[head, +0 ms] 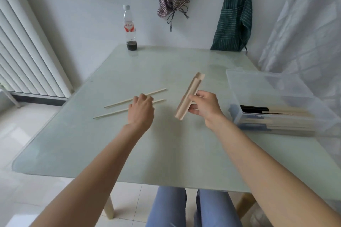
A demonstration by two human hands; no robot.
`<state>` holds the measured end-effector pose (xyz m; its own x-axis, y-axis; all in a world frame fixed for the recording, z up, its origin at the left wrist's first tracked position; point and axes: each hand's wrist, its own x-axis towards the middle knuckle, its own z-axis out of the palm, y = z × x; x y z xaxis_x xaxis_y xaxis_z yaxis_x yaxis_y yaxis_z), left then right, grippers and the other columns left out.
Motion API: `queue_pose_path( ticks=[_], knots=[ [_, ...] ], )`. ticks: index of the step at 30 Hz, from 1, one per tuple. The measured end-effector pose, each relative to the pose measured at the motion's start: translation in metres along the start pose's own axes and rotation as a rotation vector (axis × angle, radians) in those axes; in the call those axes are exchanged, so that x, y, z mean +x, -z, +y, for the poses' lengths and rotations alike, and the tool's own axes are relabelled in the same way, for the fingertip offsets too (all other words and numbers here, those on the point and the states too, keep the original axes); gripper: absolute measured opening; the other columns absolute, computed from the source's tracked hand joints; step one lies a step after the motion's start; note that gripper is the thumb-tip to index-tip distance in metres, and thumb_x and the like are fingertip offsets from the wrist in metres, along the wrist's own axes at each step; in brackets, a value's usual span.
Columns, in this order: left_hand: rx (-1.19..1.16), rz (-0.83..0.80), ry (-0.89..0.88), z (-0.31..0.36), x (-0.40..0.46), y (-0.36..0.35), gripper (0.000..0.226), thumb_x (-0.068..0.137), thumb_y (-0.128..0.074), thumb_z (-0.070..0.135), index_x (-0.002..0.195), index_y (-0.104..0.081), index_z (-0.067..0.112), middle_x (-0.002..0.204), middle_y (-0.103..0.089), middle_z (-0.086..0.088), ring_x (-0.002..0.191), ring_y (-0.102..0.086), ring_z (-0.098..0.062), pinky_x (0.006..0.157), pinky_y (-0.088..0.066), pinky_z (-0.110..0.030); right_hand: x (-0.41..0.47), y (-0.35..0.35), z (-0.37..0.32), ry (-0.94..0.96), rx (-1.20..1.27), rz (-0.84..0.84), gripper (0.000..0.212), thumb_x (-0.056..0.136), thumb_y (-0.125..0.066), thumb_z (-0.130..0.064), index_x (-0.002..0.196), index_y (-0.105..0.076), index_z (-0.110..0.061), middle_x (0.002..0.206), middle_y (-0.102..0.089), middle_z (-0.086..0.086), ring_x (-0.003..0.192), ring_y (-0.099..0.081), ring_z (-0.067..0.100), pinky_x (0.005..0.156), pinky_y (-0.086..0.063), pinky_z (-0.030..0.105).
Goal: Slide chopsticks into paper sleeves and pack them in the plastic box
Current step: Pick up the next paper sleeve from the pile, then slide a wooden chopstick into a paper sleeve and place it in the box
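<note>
Two pale wooden chopsticks [118,103] lie side by side on the glass table [166,143], left of centre. My left hand [141,110] lies over their middle, fingers curled down onto them; the grip itself is hidden under the hand. My right hand [204,106] grips a tan paper sleeve [190,94] around its middle and holds it tilted above the table, its open end pointing away. The clear plastic box [276,86] stands at the right with several sleeved chopsticks [276,116] lying inside.
A plastic bottle [130,27] with dark liquid at its bottom stands at the table's far edge. A white radiator [27,51] is on the left. Aprons [234,11] hang on the wall behind. My knees [184,208] are under the near edge.
</note>
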<state>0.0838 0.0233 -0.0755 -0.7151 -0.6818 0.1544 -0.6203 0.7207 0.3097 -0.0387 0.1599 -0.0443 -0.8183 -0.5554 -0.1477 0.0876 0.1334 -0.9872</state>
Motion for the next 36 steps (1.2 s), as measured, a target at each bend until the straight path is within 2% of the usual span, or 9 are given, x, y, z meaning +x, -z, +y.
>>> queue_pose_path(
  ticks=[3, 6, 8, 13, 16, 19, 21, 27, 36],
  knots=[
    [0.089, -0.087, 0.078, -0.008, 0.011, -0.008, 0.028, 0.097, -0.042, 0.013, 0.123, -0.051, 0.007, 0.132, -0.043, -0.012, 0.125, -0.036, -0.030, 0.097, -0.033, -0.039, 0.003, -0.006, 0.004, -0.010, -0.006, -0.042, 0.010, 0.091, -0.049, -0.003, 0.088, -0.058, -0.005, 0.098, -0.067, 0.024, 0.067, -0.063, 0.023, 0.055, -0.053, 0.022],
    [0.064, -0.073, 0.099, -0.009, 0.016, -0.016, 0.027, 0.097, -0.045, 0.017, 0.122, -0.051, 0.012, 0.127, -0.045, -0.011, 0.122, -0.037, -0.029, 0.093, -0.033, -0.039, 0.005, -0.008, 0.004, -0.026, -0.034, -0.080, 0.018, 0.090, -0.044, -0.001, 0.078, -0.054, -0.011, 0.084, -0.069, 0.014, 0.068, -0.066, 0.019, 0.059, -0.051, 0.024],
    [0.061, -0.035, 0.127, -0.009, 0.019, -0.019, 0.023, 0.094, -0.047, 0.009, 0.116, -0.052, 0.011, 0.121, -0.048, -0.011, 0.118, -0.039, -0.029, 0.086, -0.033, -0.037, 0.008, -0.010, 0.005, -0.030, -0.079, -0.087, 0.020, 0.089, -0.043, 0.000, 0.077, -0.054, -0.012, 0.078, -0.067, 0.012, 0.069, -0.067, 0.022, 0.063, -0.051, 0.026],
    [-0.016, -0.022, 0.044, -0.004, 0.014, -0.018, 0.032, 0.088, -0.037, -0.009, 0.112, -0.049, 0.007, 0.115, -0.045, -0.014, 0.110, -0.045, -0.033, 0.084, -0.036, -0.038, 0.012, -0.011, 0.012, 0.042, -0.286, -0.053, 0.011, 0.083, -0.049, 0.000, 0.081, -0.060, 0.002, 0.081, -0.070, 0.008, 0.066, -0.069, 0.021, 0.068, -0.049, 0.030],
    [-0.252, 0.099, -0.029, 0.001, 0.006, -0.005, 0.018, 0.098, -0.037, 0.003, 0.108, -0.051, 0.006, 0.107, -0.044, -0.013, 0.091, -0.051, -0.037, 0.080, -0.038, -0.039, 0.010, -0.008, 0.011, 0.079, -0.359, -0.064, 0.019, 0.083, -0.050, -0.005, 0.085, -0.062, -0.020, 0.079, -0.070, 0.005, 0.065, -0.066, 0.024, 0.072, -0.048, 0.032],
    [-0.349, 0.259, -0.135, 0.008, -0.004, 0.009, 0.020, 0.100, -0.041, 0.017, 0.103, -0.057, 0.006, 0.100, -0.047, -0.010, 0.079, -0.050, -0.033, 0.075, -0.041, -0.037, 0.006, -0.001, 0.009, 0.120, -0.465, -0.057, 0.014, 0.088, -0.055, -0.024, 0.101, -0.062, -0.024, 0.077, -0.070, 0.001, 0.060, -0.064, 0.017, 0.066, -0.045, 0.026],
    [-0.317, 0.308, -0.154, 0.011, -0.008, 0.014, 0.019, 0.099, -0.045, 0.017, 0.101, -0.061, 0.007, 0.100, -0.050, -0.009, 0.076, -0.046, -0.027, 0.074, -0.035, -0.030, 0.001, 0.006, 0.007, 0.167, -0.545, -0.071, 0.015, 0.091, -0.053, -0.024, 0.102, -0.062, -0.025, 0.079, -0.070, 0.002, 0.059, -0.063, 0.016, 0.063, -0.044, 0.023],
    [-0.184, 0.296, -0.222, 0.012, -0.007, 0.014, 0.013, 0.096, -0.050, 0.015, 0.098, -0.062, 0.013, 0.099, -0.052, -0.005, 0.092, -0.050, -0.026, 0.077, -0.024, -0.027, -0.007, 0.023, 0.003, 0.293, -0.713, -0.146, 0.022, 0.093, -0.050, -0.015, 0.106, -0.066, -0.022, 0.078, -0.069, 0.000, 0.054, -0.061, 0.008, 0.056, -0.042, 0.013],
    [-0.148, 0.280, -0.282, 0.015, -0.016, 0.020, 0.013, 0.097, -0.050, 0.018, 0.097, -0.063, 0.016, 0.097, -0.057, -0.002, 0.091, -0.052, -0.024, 0.081, -0.024, -0.028, -0.011, 0.032, -0.001, 0.329, -0.719, -0.216, 0.023, 0.093, -0.050, -0.015, 0.093, -0.067, -0.029, 0.075, -0.070, -0.003, 0.056, -0.062, 0.010, 0.072, -0.049, 0.027]
  ],
)
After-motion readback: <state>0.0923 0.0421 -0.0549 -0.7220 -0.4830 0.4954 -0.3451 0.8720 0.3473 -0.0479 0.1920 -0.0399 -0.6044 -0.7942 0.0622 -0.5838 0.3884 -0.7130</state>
